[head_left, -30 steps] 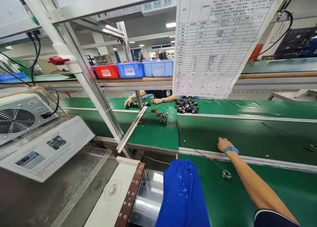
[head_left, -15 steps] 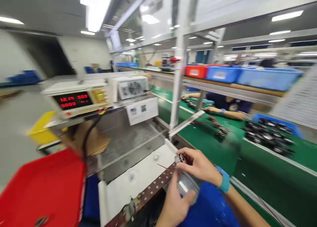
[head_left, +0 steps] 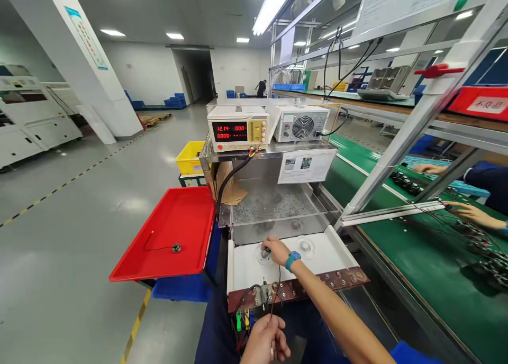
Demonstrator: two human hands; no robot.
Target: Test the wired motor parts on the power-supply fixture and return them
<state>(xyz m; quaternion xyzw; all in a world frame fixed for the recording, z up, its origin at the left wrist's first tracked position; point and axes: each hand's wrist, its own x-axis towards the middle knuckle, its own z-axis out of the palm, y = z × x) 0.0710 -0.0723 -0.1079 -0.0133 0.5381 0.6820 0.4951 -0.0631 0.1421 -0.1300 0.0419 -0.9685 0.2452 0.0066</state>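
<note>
My right hand (head_left: pixel 277 250), with a blue band at the wrist, is closed on a small round metal part (head_left: pixel 267 249) at the left round seat of a white fixture (head_left: pixel 329 252). Fingers partly hide the part, so I cannot tell if it touches the seat. Thin dark and red wires (head_left: pixel 273 302) run over the fixture's brown studded strip (head_left: pixel 335 280) to my left hand (head_left: pixel 265 338), whose fingers pinch them below the strip. To the right is a second round seat (head_left: pixel 305 246). Green, yellow and blue clips (head_left: pixel 246 319) hang left of my left hand.
A red tray (head_left: pixel 174 205) on the left bears a small round board (head_left: pixel 176 247) with a wire. Behind the fixture stand a power supply (head_left: pixel 238 128) with red digits and a grey fan unit (head_left: pixel 304 126). On the right, a co-worker's hands are over a green conveyor (head_left: pixel 420 263).
My view has swung left. My right hand has brought the round part down onto or over the fixture's left seat. My left hand has left the clear plastic piece and now pinches the wires.
</note>
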